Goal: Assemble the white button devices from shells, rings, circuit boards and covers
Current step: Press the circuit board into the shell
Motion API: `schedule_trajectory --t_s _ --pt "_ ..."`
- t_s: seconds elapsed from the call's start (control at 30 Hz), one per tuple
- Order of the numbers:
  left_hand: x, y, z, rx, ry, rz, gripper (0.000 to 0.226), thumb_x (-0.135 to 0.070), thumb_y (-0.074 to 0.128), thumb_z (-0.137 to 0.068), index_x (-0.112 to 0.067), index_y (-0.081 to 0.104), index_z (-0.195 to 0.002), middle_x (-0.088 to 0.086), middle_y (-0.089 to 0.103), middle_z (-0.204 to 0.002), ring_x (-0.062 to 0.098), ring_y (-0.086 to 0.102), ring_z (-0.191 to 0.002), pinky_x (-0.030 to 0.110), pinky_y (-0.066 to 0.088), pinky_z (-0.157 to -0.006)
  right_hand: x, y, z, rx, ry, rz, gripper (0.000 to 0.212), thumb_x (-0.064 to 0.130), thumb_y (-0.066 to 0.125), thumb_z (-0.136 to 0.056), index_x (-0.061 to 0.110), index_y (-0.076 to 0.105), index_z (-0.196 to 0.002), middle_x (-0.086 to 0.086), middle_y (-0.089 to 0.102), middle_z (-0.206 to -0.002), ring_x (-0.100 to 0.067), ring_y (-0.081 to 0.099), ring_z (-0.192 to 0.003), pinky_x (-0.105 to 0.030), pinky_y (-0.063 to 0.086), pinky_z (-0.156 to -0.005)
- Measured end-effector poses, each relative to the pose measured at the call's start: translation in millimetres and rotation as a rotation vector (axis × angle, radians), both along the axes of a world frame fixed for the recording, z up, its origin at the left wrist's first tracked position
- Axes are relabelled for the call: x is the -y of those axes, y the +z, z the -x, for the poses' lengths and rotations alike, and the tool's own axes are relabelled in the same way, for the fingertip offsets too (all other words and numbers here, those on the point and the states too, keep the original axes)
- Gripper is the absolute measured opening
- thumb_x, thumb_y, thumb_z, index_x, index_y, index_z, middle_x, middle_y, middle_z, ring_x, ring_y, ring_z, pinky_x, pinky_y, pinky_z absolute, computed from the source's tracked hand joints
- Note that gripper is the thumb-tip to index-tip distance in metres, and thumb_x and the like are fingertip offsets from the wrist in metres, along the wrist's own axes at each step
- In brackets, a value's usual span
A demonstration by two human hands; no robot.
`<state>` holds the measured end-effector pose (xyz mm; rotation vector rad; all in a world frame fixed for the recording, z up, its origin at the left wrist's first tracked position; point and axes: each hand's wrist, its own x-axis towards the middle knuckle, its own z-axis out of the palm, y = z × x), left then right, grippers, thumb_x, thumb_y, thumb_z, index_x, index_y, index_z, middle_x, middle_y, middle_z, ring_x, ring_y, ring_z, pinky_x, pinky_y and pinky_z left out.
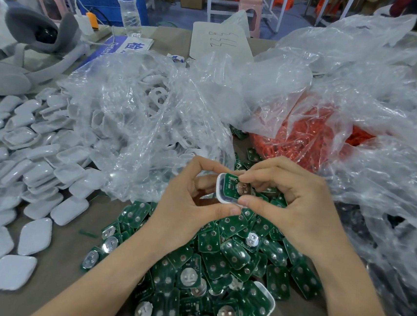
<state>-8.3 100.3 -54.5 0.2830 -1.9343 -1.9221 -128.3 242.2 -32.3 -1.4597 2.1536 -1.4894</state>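
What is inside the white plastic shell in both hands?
A green circuit board with a round silver clip sits in the white plastic shell; fingers cover its right edge, anything beneath is hidden.

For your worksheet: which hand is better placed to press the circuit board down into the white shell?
Probably the right hand: its fingertips pinch the circuit board, while the left hand grips the white shell.

Glossy white plastic covers (40, 172) lie at nine o'clock, crinkled clear plastic bags (155, 117) at twelve, green boards (218, 260) with shiny metal discs (189, 277) at six.
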Motion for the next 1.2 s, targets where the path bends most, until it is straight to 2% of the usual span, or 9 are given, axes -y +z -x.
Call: schedule_trajectory --t_s 0.17,0.33,0.43,0.67,0.83,0.97,1.07,1.13,1.2 --pt "0.2 0.5 -0.4 0.000 -0.005 0.022 0.043 -0.028 0.083 -0.063 -0.034 0.059 -0.097 -0.001 0.076 -0.100 0.020 0.073 -0.092 0.031 0.057 -0.083 0.3 1.3 0.7 0.108 0.020 -0.002 0.025 0.032 0.077 -0.068 0.028 0.074 -0.092 0.008 0.065 -0.093 -0.017 0.064 -0.083 -0.036 0.054 -0.078" --pt "-0.1 0.7 -0.4 -0.010 -0.022 0.038 0.041 -0.026 0.083 -0.065 -0.035 0.059 -0.097 -0.005 0.075 -0.107 0.018 0.071 -0.099 0.030 0.056 -0.085 -1.8 2.5 2.8 0.229 0.063 -0.029 0.023 0.023 0.079 -0.067 0.024 0.075 -0.090 0.004 0.068 -0.091 -0.016 0.067 -0.083 -0.026 0.056 -0.080" --pt "-1.3 0.3 -0.7 -0.003 -0.021 0.043 0.041 -0.026 0.083 -0.065 -0.036 0.059 -0.097 -0.006 0.075 -0.105 0.016 0.071 -0.098 0.025 0.055 -0.081 -4.1 2.8 4.5 0.211 0.083 -0.062 0.025 0.008 0.081 -0.070 0.021 0.075 -0.090 0.002 0.069 -0.090 -0.018 0.068 -0.083 -0.028 0.056 -0.080" --pt "-1.7 -1.5 -0.7 0.015 -0.021 0.058 0.045 -0.014 0.084 -0.068 -0.037 0.059 -0.097 -0.006 0.076 -0.102 0.013 0.072 -0.094 0.020 0.054 -0.076 -4.8 3.2 3.6 0.077 0.081 -0.081 0.027 0.003 0.080 -0.071 0.021 0.073 -0.089 0.005 0.067 -0.085 -0.017 0.065 -0.076 -0.030 0.056 -0.073" --pt "-2.7 -1.9 0.0 0.024 0.001 0.061 0.046 -0.015 0.084 -0.064 -0.042 0.059 -0.092 -0.006 0.077 -0.093 0.011 0.072 -0.088 0.020 0.054 -0.075 -3.3 1.1 3.5 0.161 0.023 0.095 0.027 0.009 0.072 -0.070 0.026 0.067 -0.090 0.009 0.068 -0.084 -0.013 0.065 -0.077 -0.019 0.052 -0.075" --pt "-3.2 -0.7 0.4 0.009 -0.013 0.028 0.043 -0.018 0.086 -0.064 -0.037 0.060 -0.092 -0.007 0.076 -0.101 0.012 0.071 -0.095 0.019 0.053 -0.075 -5.6 0.6 7.0 0.254 -0.030 0.251 0.030 0.003 0.073 -0.070 0.023 0.066 -0.091 0.012 0.070 -0.084 -0.004 0.065 -0.078 -0.013 0.050 -0.078" --pt "-2.9 -1.0 -0.3 0.009 0.003 0.034 0.044 -0.016 0.085 -0.064 -0.038 0.060 -0.092 -0.005 0.077 -0.096 0.013 0.072 -0.091 0.020 0.054 -0.075 -4.2 0.4 3.8 0.226 0.015 0.194 0.028 0.010 0.077 -0.070 0.023 0.067 -0.092 0.009 0.070 -0.085 -0.008 0.065 -0.078 -0.016 0.052 -0.077" --pt "-3.2 -0.4 -1.0 0.010 0.008 0.044 0.044 -0.026 0.086 -0.062 -0.042 0.059 -0.092 -0.003 0.077 -0.093 0.016 0.073 -0.089 0.025 0.056 -0.079 -0.4 -0.8 -0.5 0.168 0.055 0.119 0.025 0.015 0.076 -0.071 0.024 0.068 -0.093 0.009 0.067 -0.084 -0.011 0.063 -0.077 -0.018 0.052 -0.074" --pt "-3.3 0.5 -1.3 0.000 0.008 0.037 0.043 -0.032 0.084 -0.061 -0.042 0.059 -0.094 -0.001 0.077 -0.093 0.017 0.073 -0.087 0.024 0.055 -0.079 2.4 -1.8 -3.0 0.130 0.071 0.086 0.026 0.010 0.074 -0.071 0.023 0.069 -0.093 0.011 0.064 -0.083 -0.012 0.061 -0.075 -0.023 0.052 -0.071"
